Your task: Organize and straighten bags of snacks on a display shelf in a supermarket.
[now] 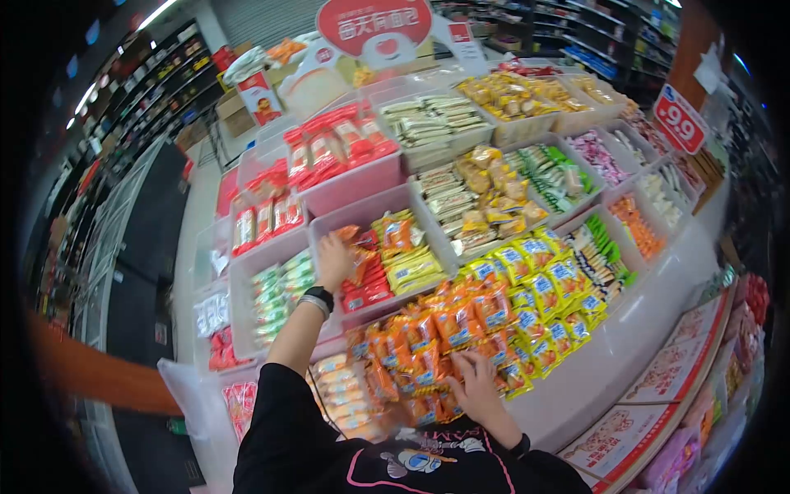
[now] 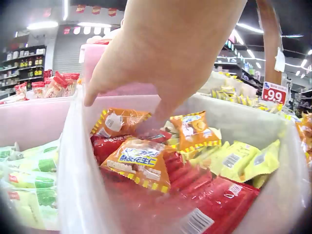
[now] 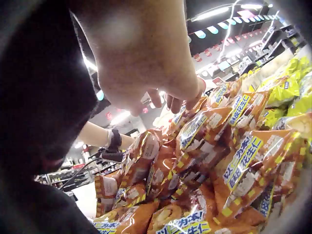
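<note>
My left hand (image 1: pixel 333 262) reaches into a whitish plastic bin (image 1: pixel 325 226) of red packets (image 1: pixel 368 288), yellow packets (image 1: pixel 414 270) and a few orange ones. In the left wrist view the hand (image 2: pixel 165 46) is above an orange packet (image 2: pixel 139 163), one fingertip beside the bin's left wall and others lower, near another orange packet (image 2: pixel 117 123); no packet shows in its grip. My right hand (image 1: pixel 479 385) lies over the near side of a heap of orange packets (image 1: pixel 457 323). Its fingers bend loosely down at the packets in the right wrist view (image 3: pixel 146 73), partly hidden behind them.
Bins of green-white packets (image 1: pixel 267 300) and red packets (image 1: pixel 337 148) adjoin the left hand's bin. Yellow packets (image 1: pixel 545 295) lie right of the orange heap. A price sign (image 1: pixel 680 120) stands at the right, and a lower shelf (image 1: pixel 658 387) runs along the near right.
</note>
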Motion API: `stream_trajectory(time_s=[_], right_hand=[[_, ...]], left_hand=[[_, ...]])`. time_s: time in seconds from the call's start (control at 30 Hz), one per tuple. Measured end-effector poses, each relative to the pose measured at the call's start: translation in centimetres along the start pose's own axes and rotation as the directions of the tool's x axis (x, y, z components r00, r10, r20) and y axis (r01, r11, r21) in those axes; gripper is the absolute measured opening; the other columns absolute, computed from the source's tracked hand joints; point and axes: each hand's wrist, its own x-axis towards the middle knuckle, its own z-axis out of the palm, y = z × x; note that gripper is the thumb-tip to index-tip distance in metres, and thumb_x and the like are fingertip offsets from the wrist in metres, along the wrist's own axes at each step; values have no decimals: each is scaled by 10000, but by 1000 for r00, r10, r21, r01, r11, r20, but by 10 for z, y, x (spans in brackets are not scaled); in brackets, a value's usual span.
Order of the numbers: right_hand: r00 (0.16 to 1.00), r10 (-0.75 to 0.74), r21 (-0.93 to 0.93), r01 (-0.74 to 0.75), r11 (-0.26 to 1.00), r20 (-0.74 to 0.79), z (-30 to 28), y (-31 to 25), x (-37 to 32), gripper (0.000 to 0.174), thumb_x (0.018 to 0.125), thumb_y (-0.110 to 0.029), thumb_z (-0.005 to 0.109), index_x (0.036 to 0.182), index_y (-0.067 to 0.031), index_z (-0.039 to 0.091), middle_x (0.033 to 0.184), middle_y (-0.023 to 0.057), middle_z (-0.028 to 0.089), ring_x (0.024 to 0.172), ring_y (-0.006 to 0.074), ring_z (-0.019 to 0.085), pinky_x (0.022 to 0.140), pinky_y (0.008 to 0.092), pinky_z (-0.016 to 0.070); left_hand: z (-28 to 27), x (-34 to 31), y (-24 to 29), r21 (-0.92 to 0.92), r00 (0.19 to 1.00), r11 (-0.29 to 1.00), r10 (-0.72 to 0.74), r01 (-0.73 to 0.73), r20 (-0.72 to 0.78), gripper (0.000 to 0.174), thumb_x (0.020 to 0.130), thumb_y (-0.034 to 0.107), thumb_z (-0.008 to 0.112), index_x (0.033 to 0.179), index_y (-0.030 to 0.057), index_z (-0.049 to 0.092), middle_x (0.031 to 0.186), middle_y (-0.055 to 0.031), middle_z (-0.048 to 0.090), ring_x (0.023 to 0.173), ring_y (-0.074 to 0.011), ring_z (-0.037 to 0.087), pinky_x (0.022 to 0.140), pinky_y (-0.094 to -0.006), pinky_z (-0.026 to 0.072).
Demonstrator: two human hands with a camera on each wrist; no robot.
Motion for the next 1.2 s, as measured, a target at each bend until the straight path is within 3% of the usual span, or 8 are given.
stream_trajectory(time_s=[0.13,0.27,0.4,0.73,0.93,1.07,1.17,1.2], right_hand=[[996,81,15,-80,997,-49,-16,10,4,457,850,-230,628,1250,-62,489,1184,134,444,1053,312,453,917,432,331],[985,143,47,-139,989,-99,-22,23,11,439,850,-213,628,1240,-59,497,1164,123,460,1032,287,478,899,421,347],[984,154,39,-151,988,-89,-27,31,21,414,862,-197,612,1234,-58,493,1171,120,463,1060,289,484,880,411,368],[982,148,72,-140,987,-116,-25,30,19,394,887,-241,588,1233,-78,495,1200,115,455,1094,312,460,929,405,360],[965,100,24,-97,995,-242,-40,29,11,371,884,-229,580,1208,-63,507,1155,123,485,1030,320,504,880,414,405],[934,281,251,-224,942,-220,-52,18,11,359,921,-276,538,1186,-37,506,1059,146,555,990,293,551,882,375,418],[880,377,772,-448,451,290,-53,8,13,398,952,-341,503,1187,-21,508,1162,101,566,1072,159,537,896,308,423],[881,371,769,-447,456,292,-50,2,13,398,952,-341,503,1187,-21,508,1162,101,566,1072,159,537,896,308,423]], left_hand=[[38,45,-25,291,989,952,121,-91,-89,689,756,190,645,1344,-3,343,1292,-226,432,1196,-434,408,1021,-465,338],[49,59,-35,48,969,997,51,-65,243,804,674,148,751,1353,28,336,1291,-177,457,1158,-414,448,934,-441,437],[44,57,-28,130,952,987,49,-92,303,776,652,132,763,1324,98,377,1232,-171,505,1141,-429,453,906,-456,462],[21,45,-5,85,954,995,25,-53,300,665,647,185,733,1218,57,416,1155,-181,532,1066,-401,518,843,-471,480],[-51,-8,60,-67,924,924,380,-377,38,505,632,101,670,1083,56,448,1012,-129,512,938,-369,517,760,-466,471],[-137,-97,132,-236,759,729,648,-643,-67,554,632,69,677,1143,31,468,1030,-147,510,942,-357,517,772,-440,464],[-170,-162,155,-229,614,599,789,-767,9,680,593,75,728,1218,28,464,1088,-154,499,972,-341,516,798,-409,459],[-181,-178,162,-231,534,529,844,-817,44,715,578,91,748,1229,18,462,1095,-151,495,970,-329,518,790,-395,461]])
